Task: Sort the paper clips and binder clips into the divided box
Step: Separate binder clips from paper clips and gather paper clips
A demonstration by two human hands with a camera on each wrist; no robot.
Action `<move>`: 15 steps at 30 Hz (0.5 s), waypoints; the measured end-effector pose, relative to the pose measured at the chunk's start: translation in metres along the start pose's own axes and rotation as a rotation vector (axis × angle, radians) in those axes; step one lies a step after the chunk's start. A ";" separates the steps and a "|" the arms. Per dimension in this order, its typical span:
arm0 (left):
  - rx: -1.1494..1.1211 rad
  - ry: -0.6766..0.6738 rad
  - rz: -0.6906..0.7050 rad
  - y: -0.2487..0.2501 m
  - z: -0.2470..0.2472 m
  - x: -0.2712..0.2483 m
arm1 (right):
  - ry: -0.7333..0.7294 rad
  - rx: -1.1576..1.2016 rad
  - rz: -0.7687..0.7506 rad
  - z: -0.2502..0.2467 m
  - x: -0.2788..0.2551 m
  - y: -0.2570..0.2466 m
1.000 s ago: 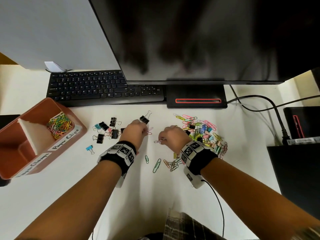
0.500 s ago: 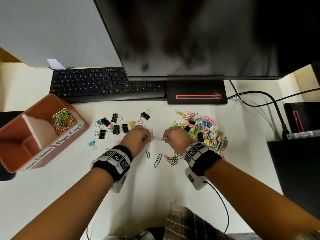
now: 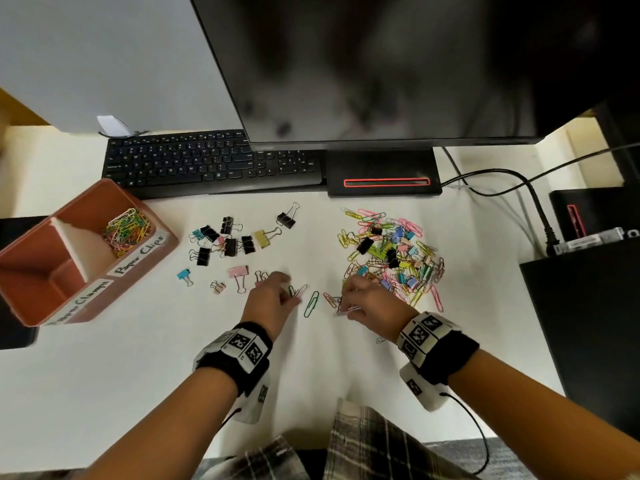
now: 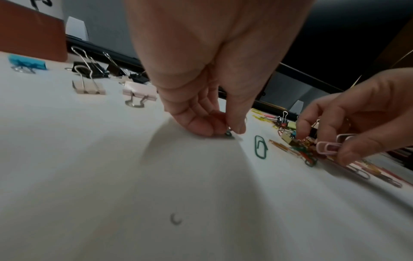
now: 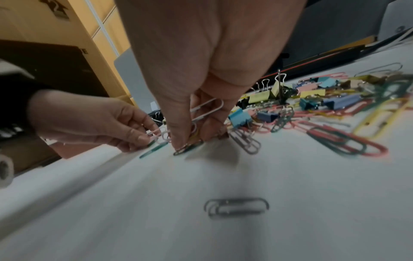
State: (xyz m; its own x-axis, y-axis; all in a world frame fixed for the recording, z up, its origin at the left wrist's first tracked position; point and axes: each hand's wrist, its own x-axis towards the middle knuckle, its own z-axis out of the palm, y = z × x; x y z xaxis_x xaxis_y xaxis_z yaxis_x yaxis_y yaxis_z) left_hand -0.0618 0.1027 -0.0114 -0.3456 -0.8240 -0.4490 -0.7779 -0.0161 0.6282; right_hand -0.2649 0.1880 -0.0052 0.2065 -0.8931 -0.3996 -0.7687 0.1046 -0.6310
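Nearest me, a lone grey wire paper clip (image 5: 236,207) lay on the white worktop (image 3: 138,375). My left hand (image 3: 273,299) pinched small green and pink paper clips (image 3: 297,291) off the surface; my right hand (image 3: 372,301) held pink wire paper clips (image 4: 328,145) while picking at more. Between them lay a long green paper clip (image 3: 311,303). I judged this the gathering step. Beyond sat the mixed pile of coloured clips (image 3: 391,251) and the separated binder clips (image 3: 228,242). Next I'd need to carry my handfuls left to the terracotta divided box (image 3: 31,306), its far compartment labelled for paper clips.
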 end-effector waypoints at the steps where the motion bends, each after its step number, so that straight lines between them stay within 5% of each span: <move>1: 0.016 0.011 -0.011 -0.001 0.004 0.002 | -0.003 -0.012 0.005 0.003 0.001 0.000; 15: 0.126 0.097 0.097 -0.009 0.008 0.004 | 0.049 -0.153 0.082 0.008 0.026 -0.008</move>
State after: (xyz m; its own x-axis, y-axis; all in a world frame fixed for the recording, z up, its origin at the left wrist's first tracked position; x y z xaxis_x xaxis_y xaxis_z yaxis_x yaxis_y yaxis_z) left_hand -0.0606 0.1045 -0.0236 -0.3744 -0.8692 -0.3230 -0.8052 0.1319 0.5782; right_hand -0.2485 0.1674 -0.0160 0.1128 -0.9050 -0.4102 -0.8657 0.1131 -0.4877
